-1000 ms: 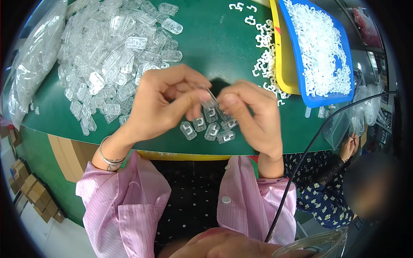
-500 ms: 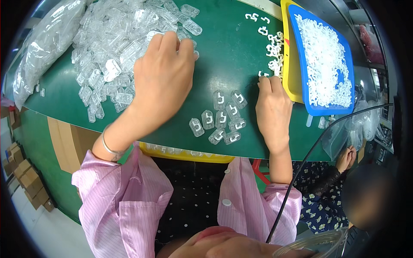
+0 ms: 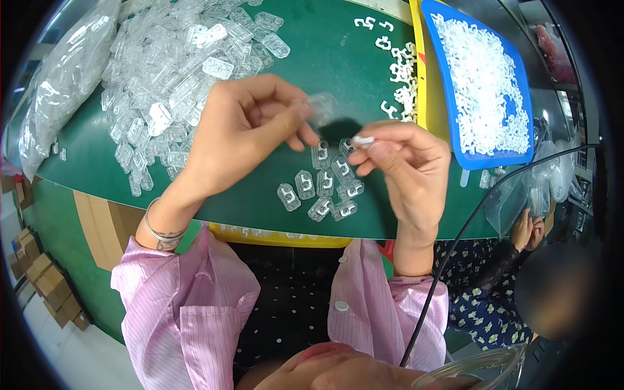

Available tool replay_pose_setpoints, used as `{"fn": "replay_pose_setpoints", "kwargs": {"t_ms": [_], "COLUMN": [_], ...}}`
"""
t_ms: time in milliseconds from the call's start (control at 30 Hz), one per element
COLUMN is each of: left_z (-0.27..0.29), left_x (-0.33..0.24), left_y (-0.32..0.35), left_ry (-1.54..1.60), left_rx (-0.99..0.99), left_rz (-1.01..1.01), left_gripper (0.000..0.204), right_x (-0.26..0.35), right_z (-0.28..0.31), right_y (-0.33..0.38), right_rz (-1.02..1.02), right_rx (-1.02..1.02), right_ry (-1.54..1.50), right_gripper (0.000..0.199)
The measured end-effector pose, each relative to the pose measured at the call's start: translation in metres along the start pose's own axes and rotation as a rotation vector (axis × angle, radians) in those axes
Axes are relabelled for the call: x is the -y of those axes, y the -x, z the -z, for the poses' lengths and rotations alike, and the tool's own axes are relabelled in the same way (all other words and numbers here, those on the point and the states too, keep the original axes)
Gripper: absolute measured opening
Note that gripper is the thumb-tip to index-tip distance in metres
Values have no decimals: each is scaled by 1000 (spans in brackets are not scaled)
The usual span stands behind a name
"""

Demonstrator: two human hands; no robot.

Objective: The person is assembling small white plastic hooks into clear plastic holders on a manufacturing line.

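Between the thumb and fingers of my left hand is a clear plastic piece, blurred by motion. My right hand pinches a small white plastic hook. The two hands face each other above the table, the pieces a short way apart. Below them lies a group of several clear pieces with white hooks in them, partly covered by my right fingers. A large heap of clear plastic pieces spreads beyond my left hand. Loose white hooks lie beyond my right hand.
On the green table, a blue tray of white hooks overlaps a yellow tray at the right. A filled plastic bag lies far left. A black cable crosses at right, near a co-worker's hands.
My left hand has come away from the heap toward the middle with a clear piece. My right hand has lifted a white hook and turned inward to meet it.
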State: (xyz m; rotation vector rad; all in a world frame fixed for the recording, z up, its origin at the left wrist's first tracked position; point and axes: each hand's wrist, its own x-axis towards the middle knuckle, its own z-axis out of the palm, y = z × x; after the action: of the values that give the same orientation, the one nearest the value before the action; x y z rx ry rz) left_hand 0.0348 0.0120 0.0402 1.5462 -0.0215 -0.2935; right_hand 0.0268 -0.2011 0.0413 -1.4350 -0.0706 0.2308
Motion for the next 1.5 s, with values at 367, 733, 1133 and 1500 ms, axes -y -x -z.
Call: {"fn": "replay_pose_setpoints", "kwargs": {"t_ms": [367,733,1133,1500], "left_z": [2,-4,-3,-12], "left_x": [17,26,24,26], "left_y": [-1,2,5,8], "left_ry": [468,29,30,57], "left_rx": [232,115,217,162], "left_rz": [7,-55,-72,-184], "left_gripper": [26,26,31,20], "right_x": [-17,-20,-25,-24], "right_z": [-19,-17,-26,-27], "right_y": [-8,-10,-11,-10], "right_rz": [50,126,474,283], "right_rx": [105,-67,-79,7], "right_ry": [-234,-228,605,490], "right_gripper": [13,12,18,12]}}
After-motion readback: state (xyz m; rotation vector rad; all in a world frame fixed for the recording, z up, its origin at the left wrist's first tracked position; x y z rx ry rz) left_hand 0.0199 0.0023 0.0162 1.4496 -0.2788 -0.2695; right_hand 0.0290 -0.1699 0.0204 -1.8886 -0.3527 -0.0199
